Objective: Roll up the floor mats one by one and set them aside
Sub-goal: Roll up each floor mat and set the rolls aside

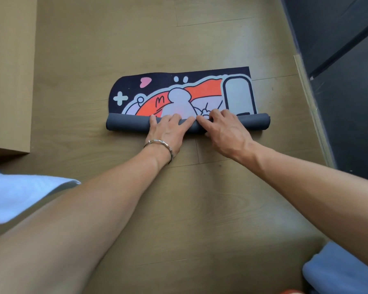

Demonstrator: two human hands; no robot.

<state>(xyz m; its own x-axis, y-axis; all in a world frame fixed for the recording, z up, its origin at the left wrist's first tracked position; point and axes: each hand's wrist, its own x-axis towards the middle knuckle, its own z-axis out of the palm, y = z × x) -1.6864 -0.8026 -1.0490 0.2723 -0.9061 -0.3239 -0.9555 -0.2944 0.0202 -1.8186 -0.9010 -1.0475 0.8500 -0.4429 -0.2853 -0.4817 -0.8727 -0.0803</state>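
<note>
A floor mat [200, 90] with a dark cartoon print in orange, lilac and pink lies on the wooden floor, its near part wound into a grey roll [125, 125]. My left hand [168, 132], with a silver bracelet on the wrist, rests on the middle of the roll, fingers curled over its top. Just to the right, my right hand [223, 130] presses on the roll, fingertips at the seam where it meets the flat part. The far half of the mat is still flat.
A tall cardboard box [9, 77] stands at the left. A dark wall or door [344, 60] with a pale threshold strip [312, 109] runs along the right. Blue fabric [340, 270] shows at the bottom right and white cloth [19, 194] at the left.
</note>
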